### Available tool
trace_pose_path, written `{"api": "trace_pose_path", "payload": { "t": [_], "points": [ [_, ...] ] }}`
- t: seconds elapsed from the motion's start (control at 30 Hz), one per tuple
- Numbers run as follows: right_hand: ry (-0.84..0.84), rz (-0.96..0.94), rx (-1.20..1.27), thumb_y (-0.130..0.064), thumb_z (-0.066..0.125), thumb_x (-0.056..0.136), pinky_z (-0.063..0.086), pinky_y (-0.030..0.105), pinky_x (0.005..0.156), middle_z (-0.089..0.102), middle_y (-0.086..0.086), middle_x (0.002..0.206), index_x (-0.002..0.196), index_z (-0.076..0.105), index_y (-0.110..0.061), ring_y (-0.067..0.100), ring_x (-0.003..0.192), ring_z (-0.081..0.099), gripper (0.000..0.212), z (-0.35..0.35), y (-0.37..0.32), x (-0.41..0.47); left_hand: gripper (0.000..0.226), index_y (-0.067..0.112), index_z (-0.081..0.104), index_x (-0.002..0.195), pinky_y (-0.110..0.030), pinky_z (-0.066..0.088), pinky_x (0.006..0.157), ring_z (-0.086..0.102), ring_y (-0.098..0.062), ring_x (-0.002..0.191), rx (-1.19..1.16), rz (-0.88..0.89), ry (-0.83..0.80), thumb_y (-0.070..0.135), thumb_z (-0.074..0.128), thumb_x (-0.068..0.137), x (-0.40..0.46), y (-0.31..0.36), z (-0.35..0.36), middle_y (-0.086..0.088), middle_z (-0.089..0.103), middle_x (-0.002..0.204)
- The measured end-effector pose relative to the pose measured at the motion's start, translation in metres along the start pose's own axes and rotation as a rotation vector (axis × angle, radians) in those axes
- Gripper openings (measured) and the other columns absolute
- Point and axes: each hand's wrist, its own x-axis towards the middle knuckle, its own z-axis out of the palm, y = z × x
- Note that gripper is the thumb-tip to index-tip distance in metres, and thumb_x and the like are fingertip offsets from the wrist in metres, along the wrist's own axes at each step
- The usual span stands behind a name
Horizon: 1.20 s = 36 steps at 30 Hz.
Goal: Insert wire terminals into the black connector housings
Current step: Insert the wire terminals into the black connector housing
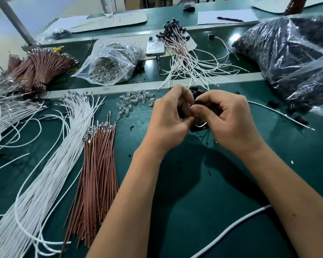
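both hands meet over the green mat, left hand and right hand fingers curled, pinching a black connector housing between them.

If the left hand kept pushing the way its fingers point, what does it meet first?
Almost at once, the right hand: the left hand points right, fingertips already meeting around the black connector housing between them. Depth is hard to judge.
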Motion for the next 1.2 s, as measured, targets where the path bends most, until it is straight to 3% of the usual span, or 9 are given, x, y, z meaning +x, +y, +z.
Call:
{"api": "trace_pose_path", "payload": {
  "t": [0.1, 0.17, 0.3, 0.47, 0.57, 0.77, 1.0, 1.13, 1.2],
  "points": [
    [0.031, 0.015, 0.067, -0.022, 0.078, 0.091, 0.052, 0.026, 0.063, 0.073, -0.005, 0.079, 0.092, 0.077, -0.011, 0.006, 0.067, 0.065, 0.011, 0.000, 0.000, 0.002, 0.035, 0.013, 0.054, 0.091, -0.046, 0.052, 0.060, 0.054, -0.018, 0.061, -0.046, 0.012, 0.049, -0.012, 0.074, 0.077, -0.001, -0.001, 0.001, -0.016, 0.059, 0.067],
    [0.063, 0.003, 0.120, -0.022, 0.081, 0.090, 0.054, 0.027, 0.067, 0.075, -0.003, 0.083, 0.094, 0.077, -0.013, 0.008, 0.071, 0.067, 0.011, 0.000, -0.001, 0.004, 0.025, 0.007, 0.061, 0.092, -0.046, 0.055, 0.064, 0.060, -0.022, 0.064, -0.136, -0.003, 0.090, -0.012, 0.073, 0.081, -0.002, -0.001, 0.003, -0.021, 0.063, 0.070],
    [0.103, -0.094, 0.044, -0.024, 0.081, 0.090, 0.052, 0.027, 0.071, 0.074, 0.003, 0.086, 0.096, 0.078, -0.008, 0.017, 0.076, 0.066, 0.017, -0.003, -0.003, 0.004, 0.012, 0.002, 0.071, 0.092, -0.026, 0.052, 0.067, 0.060, -0.013, 0.070, -0.252, -0.039, 0.076, -0.009, 0.071, 0.087, -0.002, 0.000, 0.008, -0.010, 0.066, 0.075],
    [0.168, -0.199, -0.077, -0.018, 0.078, 0.094, 0.046, 0.016, 0.074, 0.071, 0.000, 0.085, 0.094, 0.076, -0.001, 0.006, 0.077, 0.063, 0.016, -0.003, -0.010, 0.002, 0.011, -0.004, 0.068, 0.079, -0.032, 0.044, 0.063, 0.051, -0.015, 0.069, -0.154, 0.095, 0.069, -0.009, 0.070, 0.088, -0.001, 0.002, 0.006, -0.013, 0.056, 0.072],
    [0.184, -0.222, -0.124, -0.014, 0.077, 0.096, 0.048, 0.018, 0.075, 0.072, 0.003, 0.086, 0.093, 0.076, 0.001, 0.012, 0.076, 0.064, 0.016, 0.001, -0.013, -0.001, 0.015, -0.009, 0.065, 0.075, -0.039, 0.040, 0.060, 0.046, -0.021, 0.067, -0.077, 0.149, 0.077, -0.007, 0.070, 0.089, -0.001, 0.000, 0.006, -0.021, 0.053, 0.070],
    [0.209, -0.220, -0.141, -0.012, 0.076, 0.096, 0.046, 0.018, 0.075, 0.069, 0.001, 0.084, 0.092, 0.075, 0.002, 0.010, 0.075, 0.060, 0.015, 0.000, -0.015, -0.002, 0.028, 0.010, 0.058, 0.070, -0.032, 0.035, 0.058, 0.040, -0.016, 0.064, -0.033, 0.189, 0.057, -0.005, 0.071, 0.089, -0.001, 0.002, 0.006, -0.002, 0.045, 0.067],
    [0.207, -0.193, -0.137, -0.010, 0.077, 0.095, 0.046, 0.018, 0.071, 0.070, 0.005, 0.080, 0.089, 0.074, 0.002, 0.013, 0.072, 0.060, 0.014, 0.001, -0.015, -0.003, 0.026, -0.010, 0.057, 0.068, -0.036, 0.038, 0.058, 0.045, -0.032, 0.064, -0.008, 0.181, 0.056, -0.005, 0.071, 0.089, -0.001, -0.001, 0.006, -0.020, 0.049, 0.067],
    [0.203, -0.178, -0.126, -0.011, 0.076, 0.095, 0.049, 0.022, 0.070, 0.071, 0.006, 0.080, 0.088, 0.074, 0.001, 0.016, 0.072, 0.062, 0.014, 0.001, -0.015, -0.003, 0.029, -0.009, 0.053, 0.065, -0.034, 0.037, 0.058, 0.043, -0.028, 0.063, 0.003, 0.171, 0.057, -0.008, 0.071, 0.087, -0.002, -0.001, 0.006, -0.017, 0.047, 0.065],
    [0.209, -0.171, -0.120, -0.012, 0.076, 0.096, 0.051, 0.027, 0.069, 0.071, 0.007, 0.080, 0.089, 0.074, 0.000, 0.018, 0.073, 0.063, 0.015, 0.001, -0.016, -0.003, 0.030, -0.003, 0.052, 0.063, -0.030, 0.036, 0.058, 0.041, -0.018, 0.063, -0.008, 0.163, 0.060, -0.008, 0.072, 0.086, -0.003, 0.001, 0.007, -0.008, 0.046, 0.064]
  ]
}}
